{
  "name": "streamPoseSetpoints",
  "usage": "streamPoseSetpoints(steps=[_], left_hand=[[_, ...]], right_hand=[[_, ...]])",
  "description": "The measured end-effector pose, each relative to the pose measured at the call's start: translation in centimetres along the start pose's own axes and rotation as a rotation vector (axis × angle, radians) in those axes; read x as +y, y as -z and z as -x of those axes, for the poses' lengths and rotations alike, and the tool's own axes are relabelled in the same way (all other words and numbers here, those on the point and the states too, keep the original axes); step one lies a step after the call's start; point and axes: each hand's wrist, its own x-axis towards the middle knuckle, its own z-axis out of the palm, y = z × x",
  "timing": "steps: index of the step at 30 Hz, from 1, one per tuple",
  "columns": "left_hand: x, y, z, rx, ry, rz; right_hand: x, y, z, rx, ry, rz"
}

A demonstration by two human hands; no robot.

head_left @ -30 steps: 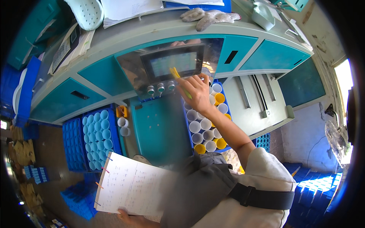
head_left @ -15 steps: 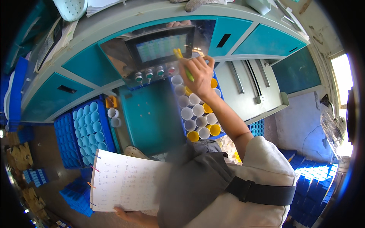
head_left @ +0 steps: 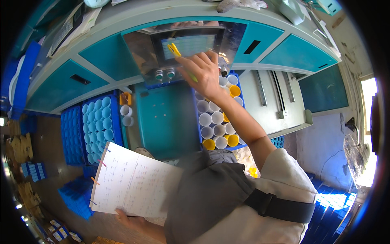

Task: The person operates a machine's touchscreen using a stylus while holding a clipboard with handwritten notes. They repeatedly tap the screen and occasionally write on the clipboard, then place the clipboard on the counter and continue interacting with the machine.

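My right hand (head_left: pixel 202 73) is raised in front of a control panel's screen (head_left: pixel 191 42), its fingers closed round a slim yellow-and-green pen-like stick (head_left: pixel 174 49). The stick's slotted yellow end points up and to the left across the screen; whether hand or stick touches the glass I cannot tell. At the lower left, my left hand (head_left: pixel 129 218) grips the bottom edge of an open notebook (head_left: pixel 132 179), thumb over the page. Handwritten rows cover the white paper, and coloured rings run along its left edge. Dark cloth at my front hides the notebook's right side.
Below the panel's knobs (head_left: pixel 164 75) lies a teal work surface (head_left: pixel 162 122). To its right stands a blue crate of white and yellow cups (head_left: pixel 219 130); light-blue cups (head_left: pixel 96 126) fill crates at left. A grey sliding-rail table (head_left: pixel 276 101) and a fan (head_left: pixel 353 156) are farther right.
The view has shifted, with the panel now farther right. My right hand has moved left across the screen with the stick. The notebook has tilted and slid slightly left in my left hand.
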Motion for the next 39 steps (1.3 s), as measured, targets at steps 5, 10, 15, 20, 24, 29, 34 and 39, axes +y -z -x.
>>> streamPoseSetpoints(steps=[5, 10, 15, 20, 24, 29, 34, 39], left_hand=[[-0.2, -0.2, 0.5, 0.112, -0.004, -0.078], [-0.8, 0.4, 0.4, 0.153, 0.037, 0.028], [-1.0, 0.1, 0.6, 0.122, -0.050, 0.007], [1.4, -2.6, 0.6, 0.116, -0.023, 0.002], [4.1, -4.6, 0.3, 0.245, 0.063, -0.134], [7.3, -5.0, -1.9, 0.186, -0.040, -0.006], [7.7, -3.7, 0.5, 0.086, 0.020, -0.191], [4.4, -4.2, 4.0, 0.223, 0.091, -0.255]], right_hand=[[-0.2, -0.6, -0.6, -0.041, 0.001, 0.009], [-2.6, 0.0, 2.2, -0.152, -0.172, -0.289], [-10.5, 1.0, 9.9, -0.809, -0.753, -1.166], [-15.8, 2.1, 15.0, -1.342, -0.575, -1.368], [-17.2, 2.4, 14.2, -1.344, -0.671, -1.434], [-18.1, 1.7, 10.2, -1.242, -0.907, -1.607], [-19.4, 0.2, 6.5, -1.122, -0.967, -1.687], [-19.2, -0.4, 4.5, -1.129, -0.883, -1.605]])
